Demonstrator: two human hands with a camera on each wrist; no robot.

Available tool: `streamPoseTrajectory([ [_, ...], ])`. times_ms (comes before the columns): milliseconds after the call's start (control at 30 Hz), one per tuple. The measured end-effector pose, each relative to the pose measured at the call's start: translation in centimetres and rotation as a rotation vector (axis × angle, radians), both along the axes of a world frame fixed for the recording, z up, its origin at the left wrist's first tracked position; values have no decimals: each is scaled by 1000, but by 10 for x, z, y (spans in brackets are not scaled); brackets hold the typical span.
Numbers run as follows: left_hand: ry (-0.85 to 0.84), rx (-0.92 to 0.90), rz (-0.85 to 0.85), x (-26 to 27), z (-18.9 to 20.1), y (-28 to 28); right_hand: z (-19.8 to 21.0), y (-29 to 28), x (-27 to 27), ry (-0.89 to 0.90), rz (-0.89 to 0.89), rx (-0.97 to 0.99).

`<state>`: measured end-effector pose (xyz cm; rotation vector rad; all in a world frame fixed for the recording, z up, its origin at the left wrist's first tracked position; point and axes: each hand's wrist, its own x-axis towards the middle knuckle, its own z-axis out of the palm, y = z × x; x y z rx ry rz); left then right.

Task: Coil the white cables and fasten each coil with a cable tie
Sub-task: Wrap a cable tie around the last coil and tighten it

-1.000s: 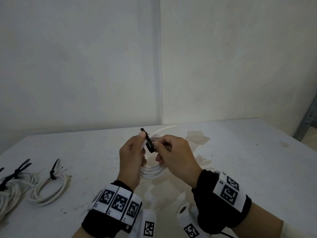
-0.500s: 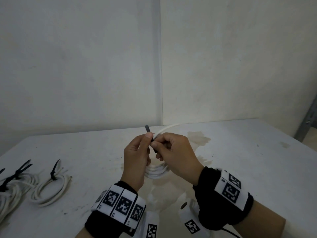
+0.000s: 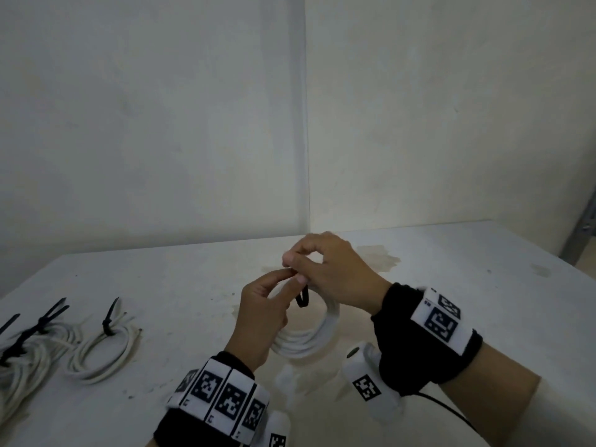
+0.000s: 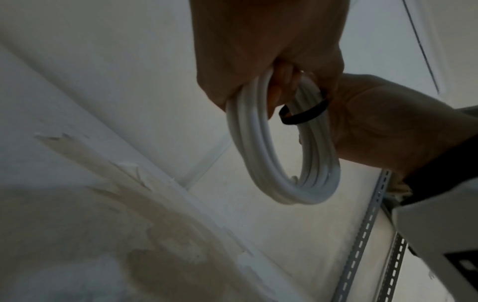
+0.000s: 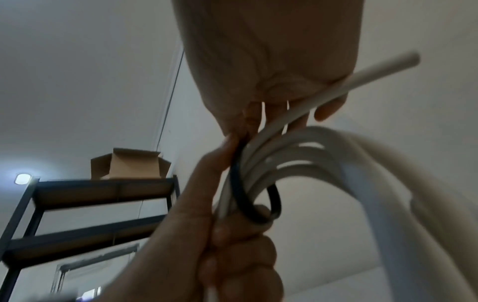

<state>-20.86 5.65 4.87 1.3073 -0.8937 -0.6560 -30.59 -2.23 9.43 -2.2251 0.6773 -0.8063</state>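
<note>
I hold a white cable coil [image 3: 311, 337] above the table between both hands. A black cable tie [image 3: 302, 298] loops loosely round its top strands. My left hand [image 3: 292, 275] grips the coil [image 4: 284, 159] with its fingers through the ring, its thumb pressing the tie [image 5: 248, 194] against the strands. My right hand [image 3: 290, 258] sits just above and behind it. It pinches the tie's upper end, and a loose cable end [image 5: 388, 67] crosses its fingers. The tie's head is hidden between the fingertips.
Tied coils lie at the table's left: one coil [image 3: 103, 346] with a black tie standing up, and a pile [image 3: 22, 359] at the edge. A stain [image 3: 377, 259] marks the table behind my hands. A metal upright [image 3: 580, 233] stands at the far right.
My right hand has risen above the left. The tie's tail, which poked up between the hands, now shows as a loop hanging below them round the coil.
</note>
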Motion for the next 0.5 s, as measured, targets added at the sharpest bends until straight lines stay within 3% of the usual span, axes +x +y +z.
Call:
streamPoseTrajectory([
  [133,73,-10,27,0,-2,3,11,-9,-6,-123,41,103],
  [233,69,-21,18,1,-2,3,9,-8,-6,-34,89,116],
  [500,-7,-11,-11,-6,7,-1,-2,-5,-3,-139,-33,35],
])
